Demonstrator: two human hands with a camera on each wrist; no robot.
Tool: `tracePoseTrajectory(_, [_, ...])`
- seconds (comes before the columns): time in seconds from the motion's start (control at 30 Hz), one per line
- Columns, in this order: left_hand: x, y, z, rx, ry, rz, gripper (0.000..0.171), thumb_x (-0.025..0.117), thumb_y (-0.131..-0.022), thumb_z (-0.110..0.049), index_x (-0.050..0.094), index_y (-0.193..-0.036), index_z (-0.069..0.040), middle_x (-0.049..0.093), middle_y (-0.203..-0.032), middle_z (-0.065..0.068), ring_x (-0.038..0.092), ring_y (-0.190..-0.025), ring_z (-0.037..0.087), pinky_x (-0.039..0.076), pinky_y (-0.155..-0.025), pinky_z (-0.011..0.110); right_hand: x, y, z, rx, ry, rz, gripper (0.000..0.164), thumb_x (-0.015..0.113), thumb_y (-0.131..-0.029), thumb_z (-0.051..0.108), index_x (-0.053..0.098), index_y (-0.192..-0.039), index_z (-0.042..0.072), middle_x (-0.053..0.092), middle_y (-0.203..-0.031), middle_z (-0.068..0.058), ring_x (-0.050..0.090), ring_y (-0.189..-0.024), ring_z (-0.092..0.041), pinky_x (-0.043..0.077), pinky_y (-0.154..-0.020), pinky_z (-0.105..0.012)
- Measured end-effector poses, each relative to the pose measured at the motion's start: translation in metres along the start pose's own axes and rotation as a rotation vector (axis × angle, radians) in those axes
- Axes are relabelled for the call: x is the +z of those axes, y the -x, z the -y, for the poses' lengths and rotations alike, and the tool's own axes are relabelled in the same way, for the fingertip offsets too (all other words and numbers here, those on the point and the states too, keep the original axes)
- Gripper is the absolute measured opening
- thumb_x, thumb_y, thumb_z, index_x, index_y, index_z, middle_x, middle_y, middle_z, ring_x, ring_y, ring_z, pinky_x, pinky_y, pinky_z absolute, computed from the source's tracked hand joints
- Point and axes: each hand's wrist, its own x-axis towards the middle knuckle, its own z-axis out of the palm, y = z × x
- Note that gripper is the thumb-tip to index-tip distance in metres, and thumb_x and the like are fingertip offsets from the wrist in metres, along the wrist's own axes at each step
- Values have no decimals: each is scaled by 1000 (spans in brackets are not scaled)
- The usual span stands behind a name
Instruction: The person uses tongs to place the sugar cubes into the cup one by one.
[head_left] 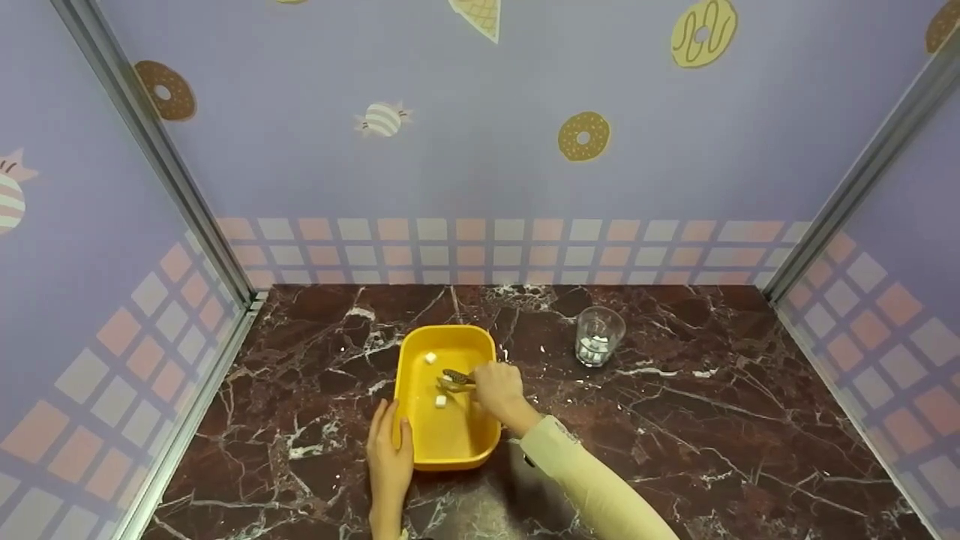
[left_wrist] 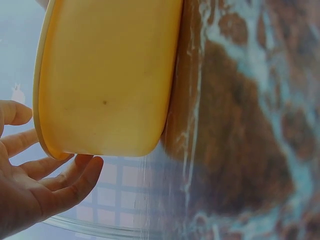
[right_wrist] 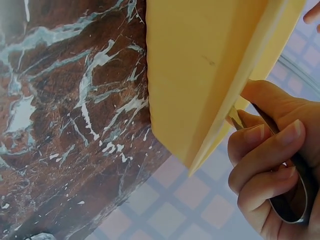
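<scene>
A yellow plastic basin (head_left: pixel 450 442) stands on the marble-patterned table. Inside it lie white cubes (head_left: pixel 440 401), and another white cube (head_left: pixel 430 358) sits towards its far end. My right hand (head_left: pixel 498 388) grips a pair of metal tongs (right_wrist: pixel 295 200) over the basin's right rim. The tong tips reach down into the basin; something white shows between them, perhaps a cube. At the basin's left rim, my left hand (head_left: pixel 390 454) holds the edge, thumb over the rim and fingers along the outer wall. The left wrist view shows the fingers (left_wrist: pixel 80 182) at the basin's corner.
To the right of the basin stands a clear glass (head_left: pixel 600 334) with several white cubes at its bottom. White crumbs (head_left: pixel 542 349) are scattered on the table between them. Purple patterned walls (head_left: pixel 480 172) enclose the table at the back and both sides.
</scene>
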Motion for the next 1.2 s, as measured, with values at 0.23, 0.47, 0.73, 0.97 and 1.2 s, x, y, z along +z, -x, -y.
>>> tracePoseTrajectory(0.23, [0, 0, -1, 8, -10, -3, 31, 53, -84, 2, 55, -114, 7, 47, -125, 28, 46, -113, 45, 38, -96, 54, -6, 2, -13, -5, -69, -40, 19, 73, -67, 37, 72, -80, 23, 68, -73, -7, 63, -64, -26, 50, -47, -38])
tracePoseTrajectory(0.47, [1, 1, -1, -2, -13, -4, 31, 54, -84, 1, 56, -114, 6, 47, -125, 28, 46, -114, 44, 37, -96, 55, -17, 5, -28, 11, -138, -65, 20, 72, -70, 36, 72, -86, 23, 68, -73, -9, 64, -64, -29, 49, -47, -41])
tracePoseTrajectory(0.73, [1, 1, -1, -9, -26, 4, 31, 55, -84, 0, 56, -115, 6, 47, -126, 27, 45, -114, 44, 36, -97, 55, -38, 9, -59, 69, -251, -131, 25, 70, -72, 37, 71, -96, 28, 70, -78, -12, 63, -60, -31, 48, -45, -39])
tracePoseTrajectory(0.97, [2, 1, -1, 3, -32, -1, 31, 55, -84, 0, 56, -114, 6, 48, -125, 27, 46, -114, 44, 37, -96, 55, -56, 14, -105, 176, -303, -132, 31, 69, -73, 37, 68, -102, 28, 69, -74, -11, 60, -55, -27, 46, -44, -35])
tracePoseTrajectory(1.2, [4, 2, -2, 0, -42, 5, 31, 55, -84, 0, 56, -114, 6, 48, -126, 27, 46, -114, 44, 36, -96, 55, -59, 22, -158, 279, -305, -143, 32, 69, -73, 38, 68, -103, 27, 69, -86, -17, 63, -68, -37, 49, -52, -44])
